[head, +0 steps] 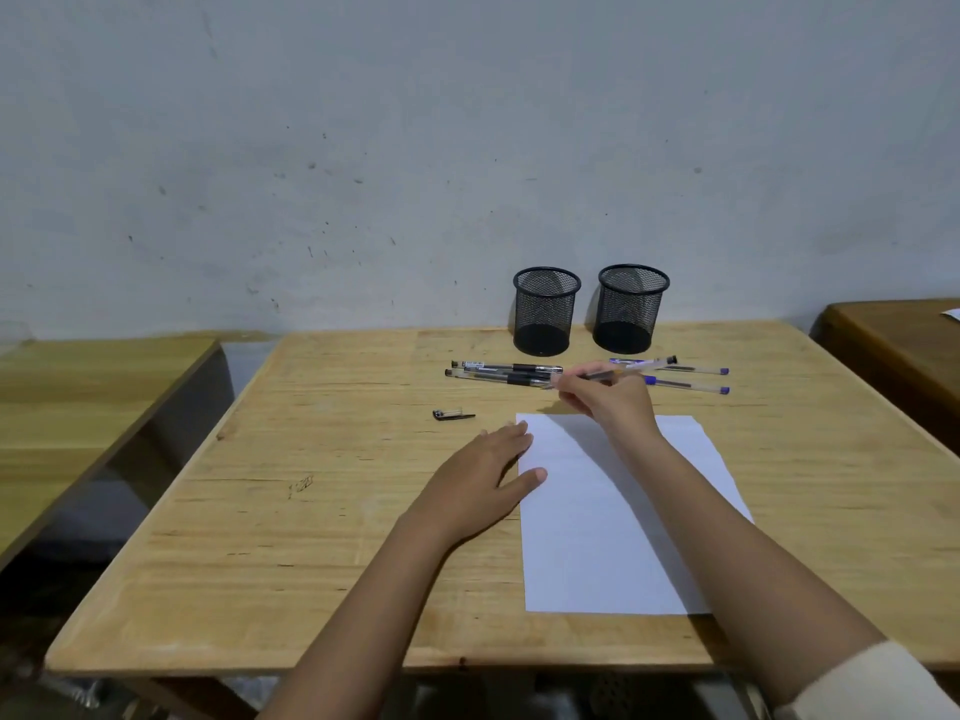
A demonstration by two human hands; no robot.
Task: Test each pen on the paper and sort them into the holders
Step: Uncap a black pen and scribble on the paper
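Observation:
A white sheet of paper (618,517) lies on the wooden table (322,537). My left hand (480,478) rests flat with its fingers on the paper's left edge. Beyond the paper's far edge, my right hand (605,400) grips an uncapped clear pen (631,370), held nearly level above the table. Two black-gripped pens (506,372) lie side by side to the left of it, and two blue-capped pens (691,379) lie to the right. Two black mesh holders, one on the left (545,310) and one on the right (630,308), stand empty by the wall.
A loose pen cap (453,415) lies on the table left of the paper's far corner. A lower wooden table (78,402) stands to the left across a gap. A darker table (904,350) stands at the right.

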